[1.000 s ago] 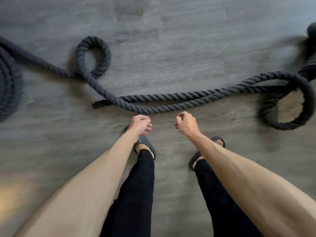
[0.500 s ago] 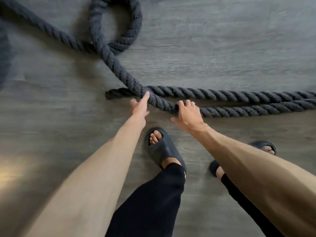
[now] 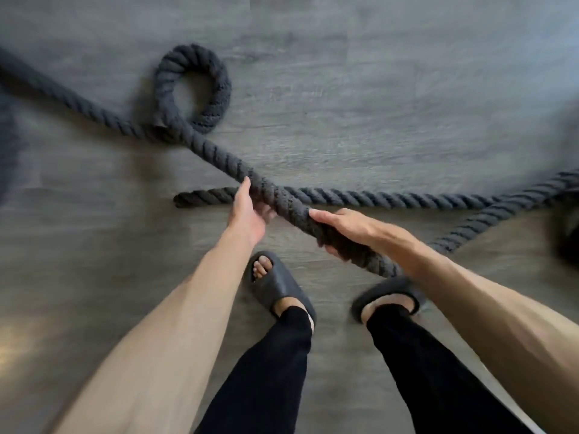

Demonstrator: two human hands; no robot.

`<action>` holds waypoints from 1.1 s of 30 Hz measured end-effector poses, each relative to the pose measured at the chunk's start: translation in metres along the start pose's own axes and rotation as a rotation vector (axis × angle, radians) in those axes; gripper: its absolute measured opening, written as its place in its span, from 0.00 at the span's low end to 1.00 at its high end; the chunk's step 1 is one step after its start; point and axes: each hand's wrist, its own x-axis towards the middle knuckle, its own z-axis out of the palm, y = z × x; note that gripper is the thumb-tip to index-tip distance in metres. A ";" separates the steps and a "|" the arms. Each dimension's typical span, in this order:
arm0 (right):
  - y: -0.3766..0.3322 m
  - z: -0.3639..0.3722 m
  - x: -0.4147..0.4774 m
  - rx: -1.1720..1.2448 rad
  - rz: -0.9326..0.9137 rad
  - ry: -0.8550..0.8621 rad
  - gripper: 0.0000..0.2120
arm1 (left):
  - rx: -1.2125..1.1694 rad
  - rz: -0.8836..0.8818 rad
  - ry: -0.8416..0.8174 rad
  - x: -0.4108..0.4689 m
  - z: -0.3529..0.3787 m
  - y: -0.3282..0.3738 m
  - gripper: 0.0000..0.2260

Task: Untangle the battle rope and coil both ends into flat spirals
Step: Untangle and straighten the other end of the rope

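Rope (image 3: 219, 155) is lying sprawled across the floor (image 3: 376, 104), curling into a small loop (image 3: 224, 86) at upper left and then running diagonally down toward the person, who is holding one stretch of it raised just ahead of the slides (image 3: 282, 286). The left hand (image 3: 249, 216) is cupping that stretch from beneath with the thumb pointing up along it, while the right hand (image 3: 351, 227) is gripping it from above, fingers (image 3: 322, 216) wrapping round it. Another stretch is lying flat beyond the hands, its end (image 3: 185, 198) pointing left, passing under the held part and trailing off right.
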 end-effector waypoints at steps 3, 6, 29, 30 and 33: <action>-0.032 -0.043 -0.049 0.223 0.127 -0.341 0.32 | -0.273 -0.051 -0.168 -0.035 0.029 0.011 0.25; -0.042 -0.058 -0.082 0.275 0.055 -0.324 0.33 | -0.332 -0.016 -0.139 -0.067 0.069 0.026 0.19; -0.011 -0.275 -0.069 0.111 0.116 1.389 0.29 | 1.363 0.480 -0.127 -0.012 0.129 -0.036 0.12; -0.006 -0.271 -0.064 -0.011 0.063 1.405 0.28 | 1.415 0.475 -0.117 -0.004 0.124 -0.041 0.12; 0.006 -0.237 -0.043 -0.167 -0.098 1.402 0.26 | 1.454 0.421 -0.057 0.012 0.119 -0.053 0.13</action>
